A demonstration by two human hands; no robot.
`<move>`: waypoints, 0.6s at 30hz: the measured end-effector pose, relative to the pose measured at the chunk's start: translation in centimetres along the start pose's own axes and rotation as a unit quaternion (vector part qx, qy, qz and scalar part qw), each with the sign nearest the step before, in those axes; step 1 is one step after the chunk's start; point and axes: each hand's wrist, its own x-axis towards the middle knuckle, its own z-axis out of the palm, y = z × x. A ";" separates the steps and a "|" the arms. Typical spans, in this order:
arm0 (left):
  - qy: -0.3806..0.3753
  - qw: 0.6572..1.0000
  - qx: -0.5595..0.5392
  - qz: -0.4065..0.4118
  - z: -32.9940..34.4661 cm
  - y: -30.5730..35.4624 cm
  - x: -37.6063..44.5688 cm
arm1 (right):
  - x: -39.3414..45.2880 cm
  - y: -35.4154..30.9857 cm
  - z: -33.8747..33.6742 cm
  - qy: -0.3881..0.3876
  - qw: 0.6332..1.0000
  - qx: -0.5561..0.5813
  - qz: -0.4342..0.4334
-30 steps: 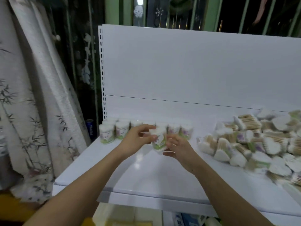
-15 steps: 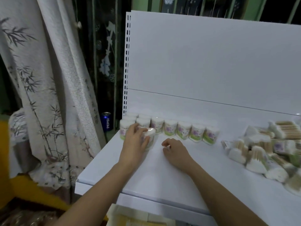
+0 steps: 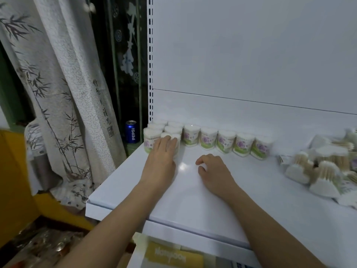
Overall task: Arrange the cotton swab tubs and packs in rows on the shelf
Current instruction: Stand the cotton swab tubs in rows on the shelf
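Several white cotton swab tubs (image 3: pixel 225 141) with purple and green labels stand in a row along the back of the white shelf (image 3: pixel 193 196). At the row's left end more tubs (image 3: pixel 172 129) stand two deep. My left hand (image 3: pixel 160 154) holds one tub (image 3: pixel 177 144) upright at the front of that left group, fingers laid over its top and front. My right hand (image 3: pixel 212 169) rests on the shelf just to the right, fingers loosely curled and holding nothing. A loose pile of heart-shaped swab packs (image 3: pixel 318 169) lies at the right.
The shelf's white back panel (image 3: pixel 251 55) rises behind the tubs. Left of the shelf hang patterned curtains (image 3: pixel 67 93), with a blue Pepsi can (image 3: pixel 131 132) behind the shelf's corner. A yellowish carton (image 3: pixel 170 256) sits below the front edge.
The tub I held in both hands went left and down onto the shelf with my left hand. My right hand let go and came to rest on the shelf. My view turned left.
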 end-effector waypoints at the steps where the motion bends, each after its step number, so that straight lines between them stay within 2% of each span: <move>1: -0.018 1.000 -0.001 -0.006 0.0 0.1 -0.1 | -0.1 0.0 0.1 0.003 1.000 0.002 -0.002; 5: -0.113 0.991 -0.016 -0.065 -0.2 0.1 -0.2 | -0.1 0.2 0.3 0.010 1.000 0.009 -0.008; 7: -0.128 0.989 -0.014 -0.074 -0.3 0.2 -0.1 | -0.1 0.2 0.2 0.008 1.000 0.007 -0.010; 10: -0.104 0.993 -0.004 -0.052 -0.7 0.3 0.0 | 0.1 0.1 0.0 0.001 1.000 0.031 -0.001; 14: -0.035 0.999 0.005 0.032 -1.5 1.3 0.0 | -0.4 -0.9 -1.4 0.050 0.983 0.169 0.060; 16: -0.036 0.997 0.001 0.071 -1.9 1.9 -0.3 | -0.9 -1.4 -2.4 0.060 0.974 0.204 0.080; 18: -0.067 0.995 -0.017 0.072 -2.2 2.6 -0.6 | -1.5 -1.5 -3.7 0.055 0.970 0.217 0.092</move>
